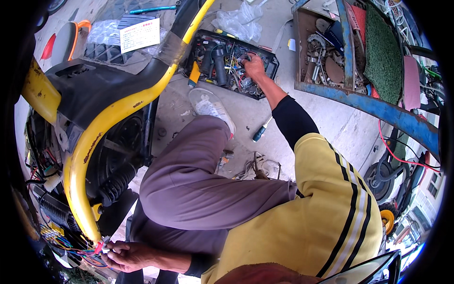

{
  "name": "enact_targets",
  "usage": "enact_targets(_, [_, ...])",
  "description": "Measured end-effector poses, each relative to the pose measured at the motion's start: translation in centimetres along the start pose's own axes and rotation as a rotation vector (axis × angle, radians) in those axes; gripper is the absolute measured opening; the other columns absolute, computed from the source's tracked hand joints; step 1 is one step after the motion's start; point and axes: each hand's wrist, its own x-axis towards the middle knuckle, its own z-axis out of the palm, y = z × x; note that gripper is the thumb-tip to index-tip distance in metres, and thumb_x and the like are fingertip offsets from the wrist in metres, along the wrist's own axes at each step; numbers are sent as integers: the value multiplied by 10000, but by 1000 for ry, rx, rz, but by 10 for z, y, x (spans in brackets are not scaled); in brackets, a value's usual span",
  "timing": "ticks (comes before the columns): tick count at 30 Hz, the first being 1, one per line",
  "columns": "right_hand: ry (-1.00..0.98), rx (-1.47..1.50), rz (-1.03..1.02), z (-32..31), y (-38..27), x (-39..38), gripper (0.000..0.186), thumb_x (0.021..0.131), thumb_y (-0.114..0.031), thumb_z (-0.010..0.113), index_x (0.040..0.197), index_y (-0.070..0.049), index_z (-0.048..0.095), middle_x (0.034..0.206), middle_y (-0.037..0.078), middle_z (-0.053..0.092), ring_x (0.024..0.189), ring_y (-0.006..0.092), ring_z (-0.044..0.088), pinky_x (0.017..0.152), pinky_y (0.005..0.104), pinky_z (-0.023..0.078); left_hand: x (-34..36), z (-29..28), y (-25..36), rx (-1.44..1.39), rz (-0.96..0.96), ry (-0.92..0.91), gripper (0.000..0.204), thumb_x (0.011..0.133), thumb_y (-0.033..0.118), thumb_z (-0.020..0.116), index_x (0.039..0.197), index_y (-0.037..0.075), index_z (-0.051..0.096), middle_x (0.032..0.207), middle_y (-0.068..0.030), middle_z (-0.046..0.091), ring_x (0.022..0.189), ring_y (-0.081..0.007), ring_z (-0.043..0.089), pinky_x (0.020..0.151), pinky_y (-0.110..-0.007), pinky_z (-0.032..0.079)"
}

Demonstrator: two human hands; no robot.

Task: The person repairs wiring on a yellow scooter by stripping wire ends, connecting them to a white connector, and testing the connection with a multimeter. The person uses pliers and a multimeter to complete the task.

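Pinching a small red-and-white piece (100, 247) by thin multicoloured wires (89, 256), left hand (125, 256) wants a light, steady grip; right hand (254, 66) dips into rectangular black parts tray (272, 68) — grasp unclear — sift gently.

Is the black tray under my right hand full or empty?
Mostly full: coloured wires, a black cylinder and small parts crowd the tray, hiding most of its bottom.

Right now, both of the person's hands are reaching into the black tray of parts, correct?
Not both: only the right hand is reaching into the black tray of parts. The head view shows the left hand at the coloured wires by the yellow frame.
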Motion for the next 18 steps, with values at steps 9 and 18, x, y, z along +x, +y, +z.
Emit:
enact_targets(9, [-10, -57, -228, 0, 12, 5, 504, 844, -106, 691, 1344, -78, 643, 1183, 195, 720, 1150, 377, 669, 1026, 425, 508, 3, 3, 3, 163, 131, 12, 168, 999, -10, 626, 1151, -81, 632, 1172, -119, 663, 709, -132, 668, 532, -202, 506])
enact_targets(18, [-107, 204, -138, 3, 8, 0, 493, 814, -131, 787, 1284, -56, 658, 1154, 171, 737, 1125, 314, 695, 976, 410, 523, 3, 3, 6, 136, 110, 8, 236, 1040, 54, 583, 1225, -93, 593, 960, -95, 664, 660, -71, 569, 547, -178, 415])
